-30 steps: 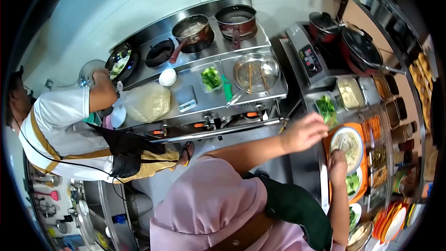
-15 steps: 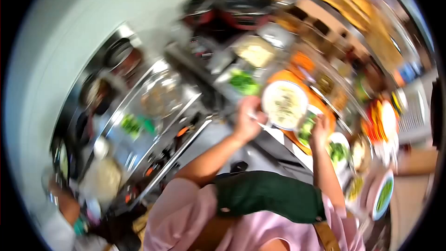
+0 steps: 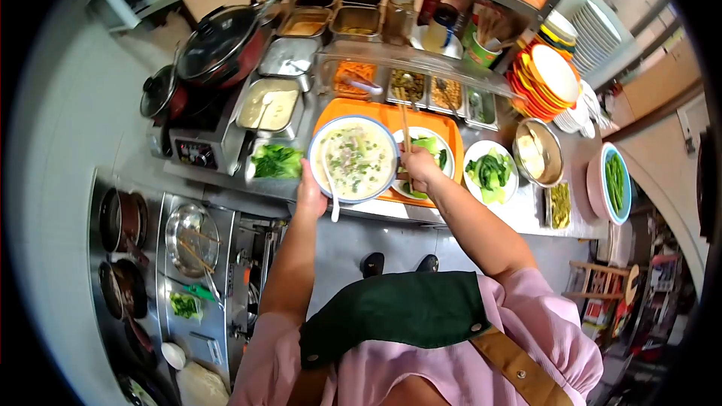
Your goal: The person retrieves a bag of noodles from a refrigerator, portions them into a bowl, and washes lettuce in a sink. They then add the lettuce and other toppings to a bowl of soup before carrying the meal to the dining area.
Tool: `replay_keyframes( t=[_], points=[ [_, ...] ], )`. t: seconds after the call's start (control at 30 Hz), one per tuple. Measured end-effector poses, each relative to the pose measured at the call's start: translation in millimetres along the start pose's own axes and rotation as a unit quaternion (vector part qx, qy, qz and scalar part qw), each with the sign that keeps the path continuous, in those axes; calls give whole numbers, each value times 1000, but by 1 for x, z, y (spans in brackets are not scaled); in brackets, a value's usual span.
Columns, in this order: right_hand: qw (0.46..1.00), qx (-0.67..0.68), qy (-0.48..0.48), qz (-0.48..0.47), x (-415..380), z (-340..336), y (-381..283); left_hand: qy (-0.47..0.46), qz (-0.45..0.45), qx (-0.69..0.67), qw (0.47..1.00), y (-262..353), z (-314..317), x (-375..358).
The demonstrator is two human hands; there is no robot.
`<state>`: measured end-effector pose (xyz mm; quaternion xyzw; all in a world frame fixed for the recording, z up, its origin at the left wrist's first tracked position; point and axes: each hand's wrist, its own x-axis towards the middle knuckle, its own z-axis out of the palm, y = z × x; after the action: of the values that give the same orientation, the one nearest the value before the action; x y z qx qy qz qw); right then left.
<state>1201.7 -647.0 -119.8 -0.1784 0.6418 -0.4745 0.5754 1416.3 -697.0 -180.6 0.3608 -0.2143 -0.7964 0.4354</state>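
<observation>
My left hand [image 3: 310, 192] is closed on the left rim of a white bowl [image 3: 356, 197] with a blue edge. The bowl contains pale soup [image 3: 353, 158] with chopped green bits. A white spoon [image 3: 335, 209] rests in it, its handle hanging over the near rim. In my right hand [image 3: 423, 168] is a pair of chopsticks [image 3: 404, 116], pointing away from me. That hand is beside the bowl's right edge, over a white plate [image 3: 449, 165] of leafy greens [image 3: 426, 144], which it partly covers. Bowl and plate are at an orange tray [image 3: 451, 126].
Right of the tray stand another plate of greens [image 3: 490, 171], a steel bowl [image 3: 553, 169] and a basin [image 3: 594, 180] with green beans. Behind it are topping containers [image 3: 353, 77] under a clear cover. Lidded pots [image 3: 226, 45] sit at left; stacked plates [image 3: 553, 79] at right.
The view has swung round and sharpened from a blurred, tilted one. My right hand was at the greens plate's near edge; now it is between bowl and plate with chopsticks showing.
</observation>
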Motion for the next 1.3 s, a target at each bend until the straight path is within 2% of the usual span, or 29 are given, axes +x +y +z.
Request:
replay_keyframes(
  t=[0.13, 0.2, 0.27, 0.33, 0.4, 0.5, 0.67, 0.8, 0.97, 1.0, 1.2, 1.3],
  points=[
    [1000, -4, -4, -13, -17, -15, 7, -43, 61, 107, 991, 13, 17, -18],
    [999, 37, -13, -29, -34, -26, 5, -20, 34, 109, 993, 23, 40, -35],
    [997, 63, -27, -40, -60, -43, -2, 39, 54, 163, 984, 30, 86, -63],
    [993, 116, -27, -25, -99, -66, -19, -24, 61, 166, 984, 23, 110, -78],
    [994, 95, -19, -45, -128, -99, -23, -52, 62, 201, 976, 8, 134, -89],
    [987, 142, 23, -75, -169, -155, -14, -92, 47, 206, 973, -30, 185, -110],
    [968, 205, 102, -104, -246, -271, 13, -217, -28, 195, 956, -124, 274, -147],
    [962, 194, 157, -113, -321, -374, 24, -241, -61, 230, 941, -221, 353, -186],
    [939, 184, 263, -123, -397, -512, 55, -266, -160, 221, 924, -359, 442, -230],
    [934, 180, 284, -120, -409, -540, 61, -281, -199, 200, 917, -388, 457, -232],
    [899, 210, 359, -138, -465, -701, 84, -362, -296, 208, 859, -533, 581, -261],
    [878, 209, 411, -128, -475, -781, 88, -405, -270, 217, 846, -611, 637, -254]
  ],
)
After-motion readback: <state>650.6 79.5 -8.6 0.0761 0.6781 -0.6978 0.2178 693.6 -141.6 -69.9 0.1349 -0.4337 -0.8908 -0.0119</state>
